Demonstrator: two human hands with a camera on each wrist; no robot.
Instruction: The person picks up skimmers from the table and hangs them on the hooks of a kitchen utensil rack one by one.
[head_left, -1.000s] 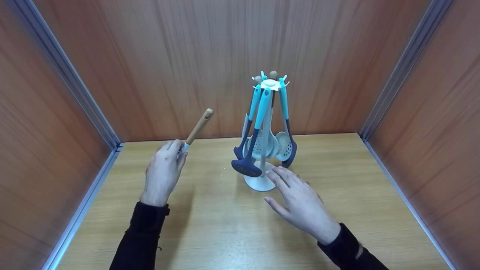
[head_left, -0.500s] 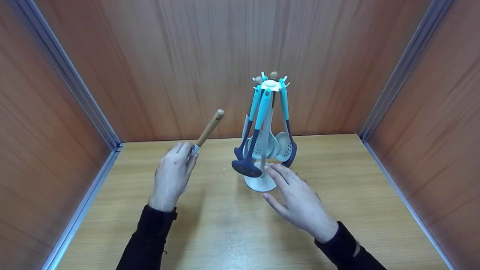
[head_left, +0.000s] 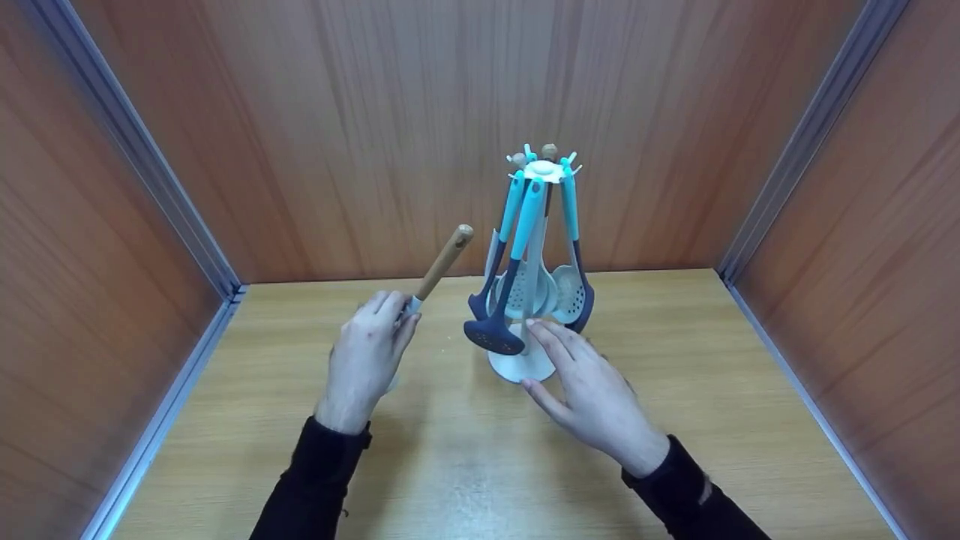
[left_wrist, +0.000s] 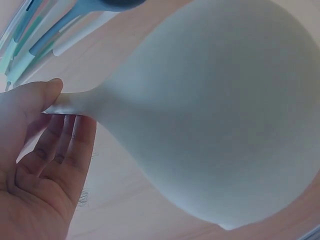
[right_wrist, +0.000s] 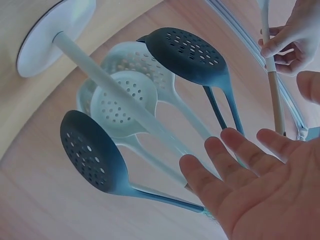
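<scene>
My left hand (head_left: 366,361) pinches a ladle (head_left: 442,264) by its shaft, with the wooden handle pointing up toward the stand. In the left wrist view the pale, rounded bowl of this ladle (left_wrist: 215,110) fills much of the picture. A white utensil stand (head_left: 519,367) stands upright to the right of it. My right hand (head_left: 592,409) is open, palm down, its fingertips overlapping the stand's base and post in the head view. Several utensils hang from the stand, among them a dark blue perforated skimmer (head_left: 495,334) with a turquoise handle and a pale perforated skimmer (right_wrist: 125,102).
A light wooden tabletop (head_left: 465,465) lies under both hands. Wood-grain panels close it in, with a back wall (head_left: 420,112) behind the stand and side walls (head_left: 885,247) framed by metal strips.
My left hand has carried the ladle to the right, closer to the stand. My right hand has shifted slightly left and farther forward over the base. The stand stays in place.
</scene>
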